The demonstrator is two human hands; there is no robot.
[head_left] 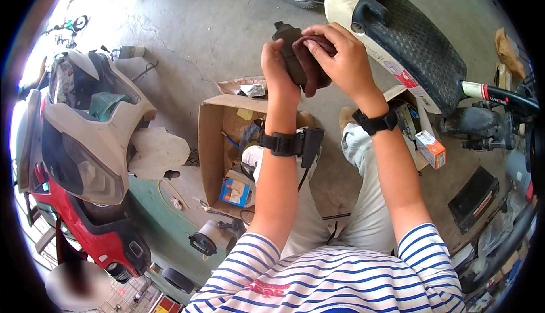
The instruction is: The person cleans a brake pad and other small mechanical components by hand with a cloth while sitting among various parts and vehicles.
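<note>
My left hand point(276, 69) is closed round a flat, dark part point(287, 49) with a small tab on top, thumb along its side. My right hand point(340, 60) pinches a folded reddish-brown cloth point(311, 74) lying against that part's right side; some fingertips are hidden in the folds. Both hands are held up above an open cardboard box point(212, 159) near my feet, with mixed small items inside. Just right of my right hand stands a black scooter deck with a pale edge point(417, 46).
White body panels point(105, 142) and a red scooter body point(96, 228) stand at left, beside a cylindrical grey object point(207, 239). At right are a smaller box, an orange-and-white carton point(430, 148), a black panel point(472, 199) and scattered parts. Wheels stand along the far floor point(170, 29).
</note>
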